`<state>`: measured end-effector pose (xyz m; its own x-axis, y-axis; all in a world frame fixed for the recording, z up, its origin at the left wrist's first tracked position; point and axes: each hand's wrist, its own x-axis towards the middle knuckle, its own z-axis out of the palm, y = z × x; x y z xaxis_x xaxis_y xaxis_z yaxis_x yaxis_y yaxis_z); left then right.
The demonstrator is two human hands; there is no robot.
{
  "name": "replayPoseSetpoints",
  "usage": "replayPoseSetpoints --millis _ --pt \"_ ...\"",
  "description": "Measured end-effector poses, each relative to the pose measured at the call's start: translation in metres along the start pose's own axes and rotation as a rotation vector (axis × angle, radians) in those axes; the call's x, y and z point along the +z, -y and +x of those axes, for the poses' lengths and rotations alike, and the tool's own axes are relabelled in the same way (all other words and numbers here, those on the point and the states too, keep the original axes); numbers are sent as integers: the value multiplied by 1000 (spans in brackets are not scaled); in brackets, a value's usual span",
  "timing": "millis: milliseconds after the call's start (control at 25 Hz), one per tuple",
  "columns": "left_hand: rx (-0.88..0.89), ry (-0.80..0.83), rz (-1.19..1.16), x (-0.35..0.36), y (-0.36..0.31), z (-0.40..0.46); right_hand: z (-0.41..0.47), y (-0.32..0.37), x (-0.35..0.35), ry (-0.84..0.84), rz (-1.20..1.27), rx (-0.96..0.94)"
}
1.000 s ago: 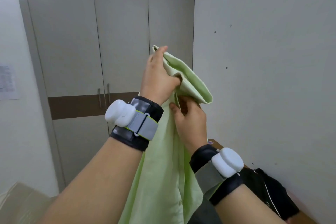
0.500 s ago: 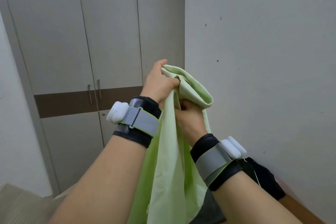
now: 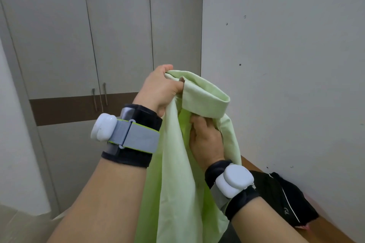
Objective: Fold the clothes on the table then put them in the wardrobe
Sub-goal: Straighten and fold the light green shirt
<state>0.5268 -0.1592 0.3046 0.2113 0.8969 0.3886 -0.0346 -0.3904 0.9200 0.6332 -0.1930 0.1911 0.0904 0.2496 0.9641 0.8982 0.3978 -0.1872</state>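
The pale green shirt [image 3: 177, 163] hung in the air in front of the person, held up by its collar. The left hand [image 3: 160, 90] gripped the collar's top edge, while the right hand [image 3: 205, 140] clutched the cloth just beneath it. A black garment [image 3: 286, 197] lay on the wooden table [image 3: 320, 233] by the wall, with the closed wardrobe [image 3: 118, 45] behind.
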Motion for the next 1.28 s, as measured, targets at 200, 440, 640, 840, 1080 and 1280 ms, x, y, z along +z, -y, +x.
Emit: replayPoseSetpoints --millis 200,440,640,840,1080,1280 --pt "-25 -7 -37 -12 11 5 9 -1 13 216 -96 85" --pt "-70 -20 -84 -10 26 18 26 11 20 473 401 552" --pt "-119 7 -164 -7 36 23 24 3 22 620 502 684" --pt "-110 -71 -93 -14 59 27 20 -8 16 487 883 916" --pt "56 -250 388 -9 78 14 25 -11 11 396 948 1020" --pt "65 -27 347 0 77 -10 21 -10 19 392 1010 1008"
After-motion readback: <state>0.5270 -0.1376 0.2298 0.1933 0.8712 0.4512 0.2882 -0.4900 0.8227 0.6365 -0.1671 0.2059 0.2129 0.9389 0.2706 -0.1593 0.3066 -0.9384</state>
